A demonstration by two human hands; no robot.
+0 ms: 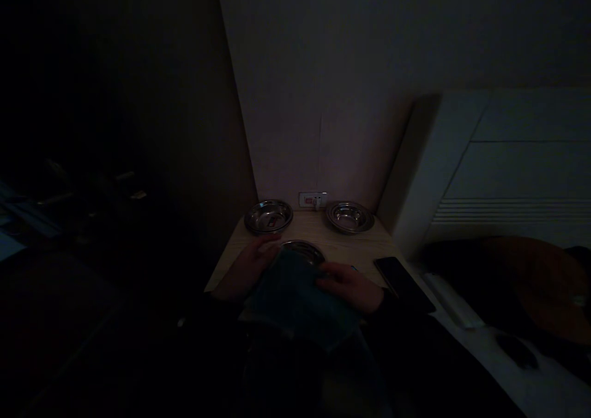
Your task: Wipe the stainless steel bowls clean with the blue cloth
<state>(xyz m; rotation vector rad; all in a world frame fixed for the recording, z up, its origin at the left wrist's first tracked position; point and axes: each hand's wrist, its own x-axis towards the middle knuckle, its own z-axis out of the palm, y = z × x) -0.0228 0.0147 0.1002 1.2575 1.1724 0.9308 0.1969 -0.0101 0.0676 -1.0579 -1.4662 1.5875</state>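
Note:
A dark teal cloth hangs between my two hands, over the near side of a small steel bowl. My left hand grips the cloth's left edge, its fingers close to the bowl's rim. On the other side, my right hand has its fingers curled onto the cloth's upper right part. Only the far rim and a bit of the inside of this bowl show. Whether either hand also holds the bowl is too dark to tell.
Stacked steel bowls stand at the back left and back right of the small wooden table. A wall socket sits behind them. To the right lies a dark phone, beside a bed with a pale headboard.

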